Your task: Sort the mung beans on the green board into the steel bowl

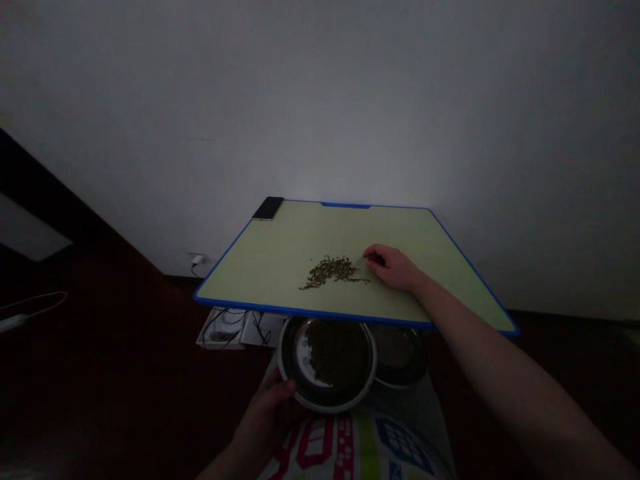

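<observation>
My right hand [393, 265] is closed above the table, its fingers pinching a small, thin, shiny utensil [361, 262] that looks like a spoon or fork. The utensil's tip meets the right end of a loose pile of brownish-green, bean-like grains [331, 270] spread on the tabletop. Below the table's near edge, my left hand [270, 403] grips the left rim of a round metal bowl [304, 357], thumb on the rim. Many similar dark grains [340, 353] lie in the bowl, mostly to the right, and bare shiny metal shows at its left.
The pale yellow-green table [280, 247] has a blue edge and stands against a grey wall [350, 100]. A dark phone [269, 208] lies at its far left corner. A second round bowl [400, 357] sits under the near edge. White boxes with cables [223, 330] are below left.
</observation>
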